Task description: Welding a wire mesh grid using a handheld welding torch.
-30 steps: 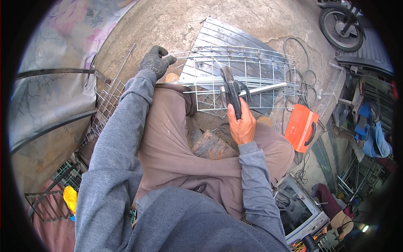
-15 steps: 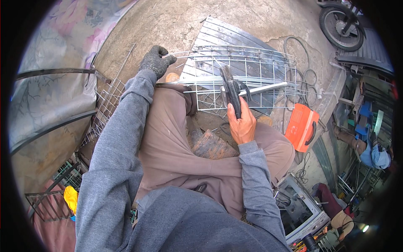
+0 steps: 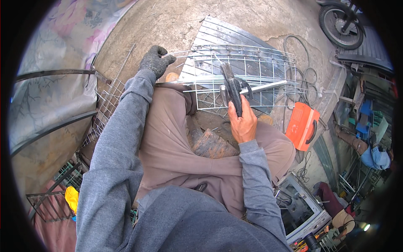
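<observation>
Gloved left hand (image 3: 155, 61) grips wire grid (image 3: 252, 71); right hand (image 3: 242, 124) holds dark tool (image 3: 231, 86)

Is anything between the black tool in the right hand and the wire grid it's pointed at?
Nothing visible. The right hand holds the black tool directly over the wire grid, with no object between them. The gloved left hand holds the grid's far left edge, clear of the tool.

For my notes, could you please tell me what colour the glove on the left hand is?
Dark grey: the glove shows best in the head view, gripping the wire grid.
</observation>
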`<state>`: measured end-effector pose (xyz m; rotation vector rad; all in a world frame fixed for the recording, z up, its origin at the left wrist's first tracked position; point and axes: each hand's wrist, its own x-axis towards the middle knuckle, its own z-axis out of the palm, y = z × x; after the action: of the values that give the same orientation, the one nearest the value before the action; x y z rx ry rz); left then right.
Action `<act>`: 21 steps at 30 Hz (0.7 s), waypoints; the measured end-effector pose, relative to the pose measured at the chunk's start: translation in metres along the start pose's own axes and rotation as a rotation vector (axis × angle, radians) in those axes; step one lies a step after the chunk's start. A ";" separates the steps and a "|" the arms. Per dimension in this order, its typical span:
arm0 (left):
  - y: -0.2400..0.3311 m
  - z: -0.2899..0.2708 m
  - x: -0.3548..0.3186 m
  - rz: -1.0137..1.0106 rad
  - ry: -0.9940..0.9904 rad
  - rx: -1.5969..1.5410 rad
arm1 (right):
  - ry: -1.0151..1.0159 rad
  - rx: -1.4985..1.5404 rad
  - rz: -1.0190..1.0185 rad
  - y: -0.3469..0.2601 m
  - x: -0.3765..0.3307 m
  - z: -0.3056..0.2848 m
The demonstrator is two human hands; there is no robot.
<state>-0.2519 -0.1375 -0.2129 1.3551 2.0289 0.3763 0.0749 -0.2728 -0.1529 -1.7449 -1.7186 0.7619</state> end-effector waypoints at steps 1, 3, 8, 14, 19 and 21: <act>0.000 0.000 0.000 0.000 0.005 -0.001 | 0.007 -0.010 -0.025 0.001 0.001 0.000; -0.001 0.000 0.000 0.003 0.008 0.001 | 0.013 -0.019 -0.050 0.001 0.002 0.000; 0.002 -0.002 -0.002 -0.002 -0.002 0.003 | -0.002 -0.037 -0.056 0.001 0.000 0.001; 0.003 -0.002 -0.003 -0.010 -0.001 -0.004 | -0.004 -0.048 -0.041 0.001 -0.001 0.002; 0.000 -0.001 -0.002 0.011 0.007 0.005 | -0.009 -0.029 -0.027 -0.001 0.000 0.001; 0.000 -0.001 -0.001 0.006 0.004 0.003 | -0.014 -0.029 -0.022 -0.001 0.000 0.001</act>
<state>-0.2523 -0.1385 -0.2117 1.3635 2.0300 0.3787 0.0741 -0.2725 -0.1529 -1.7411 -1.7635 0.7443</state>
